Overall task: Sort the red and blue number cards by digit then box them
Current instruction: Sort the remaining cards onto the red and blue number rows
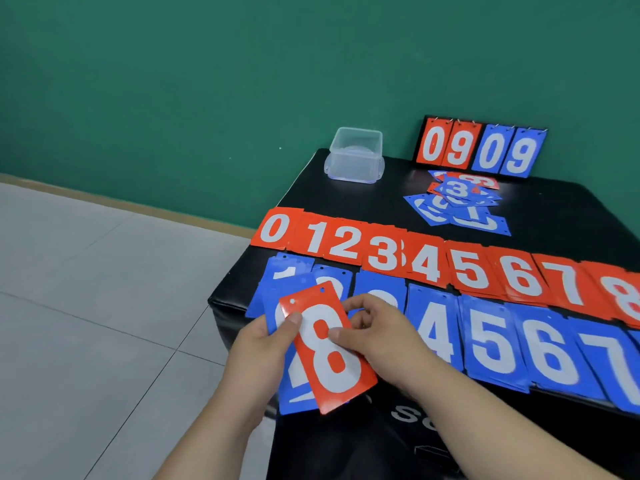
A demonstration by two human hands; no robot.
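Green wall and pale tiled floor surrounded a black table. Across the table ran a red card row, overlapping left to right from 0 to 8, its last card cut by the frame edge. Nearer the person lay a parallel blue card row, showing 4 to 7 on the right, its left digits partly hidden. A flip scoreboard reading 0909 stood upright at the far edge, a loose card pile lay just before it, and a clear plastic box sat at the far left corner. Over the near left corner, the left hand gripped the handheld blue cards. Its thumb lay on the red 8 card on top of them. The right hand pinched that card's right edge.
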